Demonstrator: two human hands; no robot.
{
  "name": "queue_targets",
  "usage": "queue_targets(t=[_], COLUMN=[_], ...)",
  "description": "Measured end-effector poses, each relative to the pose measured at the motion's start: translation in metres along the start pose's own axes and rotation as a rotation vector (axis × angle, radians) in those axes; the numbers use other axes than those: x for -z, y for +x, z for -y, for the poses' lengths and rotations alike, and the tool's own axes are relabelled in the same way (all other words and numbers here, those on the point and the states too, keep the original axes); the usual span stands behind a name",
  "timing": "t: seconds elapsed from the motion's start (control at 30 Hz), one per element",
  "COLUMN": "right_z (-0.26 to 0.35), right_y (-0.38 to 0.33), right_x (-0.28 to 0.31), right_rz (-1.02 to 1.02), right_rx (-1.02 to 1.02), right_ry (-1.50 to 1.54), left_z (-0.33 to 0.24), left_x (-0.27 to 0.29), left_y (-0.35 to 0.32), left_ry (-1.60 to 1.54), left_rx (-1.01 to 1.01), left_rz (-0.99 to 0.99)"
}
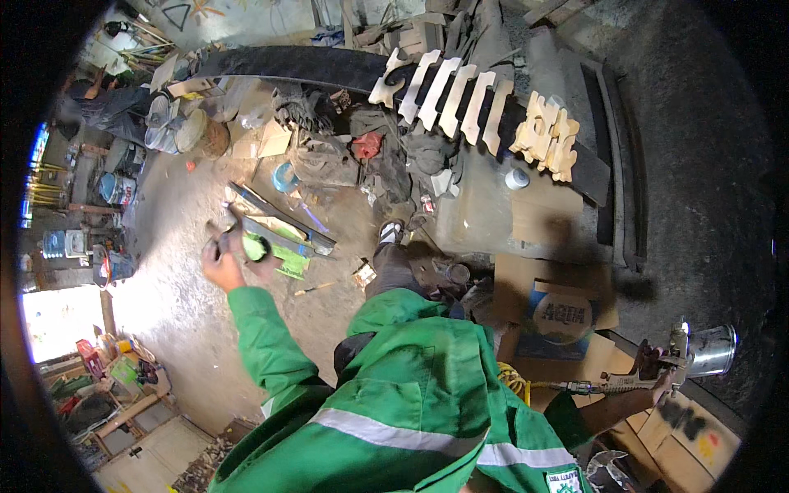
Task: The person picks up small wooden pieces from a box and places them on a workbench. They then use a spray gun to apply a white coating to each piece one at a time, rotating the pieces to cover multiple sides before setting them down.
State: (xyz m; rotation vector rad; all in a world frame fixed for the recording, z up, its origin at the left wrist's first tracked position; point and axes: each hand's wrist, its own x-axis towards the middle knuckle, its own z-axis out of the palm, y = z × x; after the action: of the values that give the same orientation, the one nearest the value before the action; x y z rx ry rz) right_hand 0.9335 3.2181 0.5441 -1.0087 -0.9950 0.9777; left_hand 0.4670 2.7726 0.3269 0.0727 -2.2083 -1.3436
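Observation:
My left hand (218, 263) is raised out to the left, its fingers closed on a dark curved piece (261, 247) that is blurred by motion. What the piece is made of I cannot make out. Off to the right, my right hand (660, 384) grips a metal paint spray gun (679, 361). A shiny metal cup (712, 350) is fixed to the gun, and a hose fitting (578, 387) joins its other end. Several pale wooden cutouts (450, 97) lie in a row on a long dark board (296, 67) at the far side. More cutouts (545, 140) are piled to their right.
A white tub (517, 178) stands near the pile. Flattened cardboard (552, 215) and a printed cardboard box (514, 279) lie at the right. Dark strips (279, 215) and a paintbrush (316, 288) are on the floor. Buckets (205, 135) stand at the far left. A yellow hose (514, 382) is beside me.

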Motion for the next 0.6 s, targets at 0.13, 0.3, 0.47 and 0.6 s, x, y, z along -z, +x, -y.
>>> queue_targets(t=[0.13, 0.3, 0.47, 0.6], right_z=[0.003, -0.007, -0.005, -0.004], right_y=[-0.023, -0.056, -0.084, -0.109], right_x=[-0.018, -0.075, -0.152, -0.202], right_rz=[-0.085, -0.253, -0.339, -0.581], right_rx=[-0.031, -0.047, -0.078, -0.079], right_ry=[0.040, 0.021, 0.035, -0.093], left_z=[-0.019, -0.056, -0.063, -0.039], left_x=[-0.086, -0.278, -0.487, -0.610], left_y=[0.063, 0.168, 0.226, 0.246], left_ry=[-0.080, -0.280, -0.253, 0.494], left_rx=[-0.039, 0.181, 0.425, -0.562], left_rz=[0.169, 0.641, 1.123, 1.254])
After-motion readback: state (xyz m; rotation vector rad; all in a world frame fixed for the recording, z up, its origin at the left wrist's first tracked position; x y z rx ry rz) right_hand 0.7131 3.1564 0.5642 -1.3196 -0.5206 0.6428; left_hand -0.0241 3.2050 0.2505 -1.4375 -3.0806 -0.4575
